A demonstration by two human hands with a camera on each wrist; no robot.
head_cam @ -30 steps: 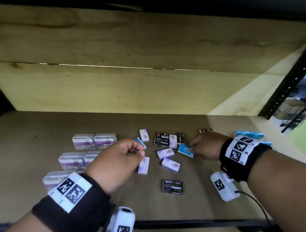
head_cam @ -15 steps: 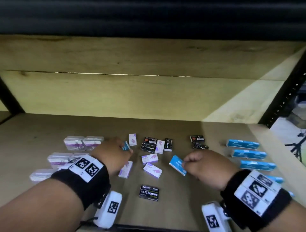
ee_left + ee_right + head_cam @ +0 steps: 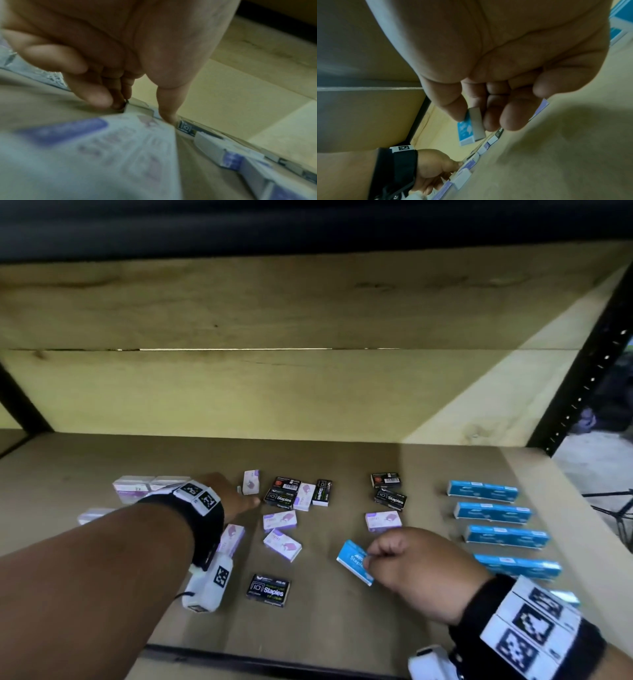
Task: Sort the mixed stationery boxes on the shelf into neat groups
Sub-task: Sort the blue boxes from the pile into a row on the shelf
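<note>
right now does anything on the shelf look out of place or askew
Yes. One purple-and-white box sits alone beside two black staples boxes, away from its kind. The middle boxes lie at mixed angles, unlike the neat blue row.

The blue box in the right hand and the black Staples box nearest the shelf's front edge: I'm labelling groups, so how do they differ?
The blue box is pinched by the right hand and tilted; the black Staples box lies flat, untouched. Blue and white against black with white lettering. Both read "Staples".

Black box point(image 3: 268, 590): "10 Staples". Blue box point(image 3: 354, 562) in right hand point(image 3: 416, 571): "Staples".
</note>
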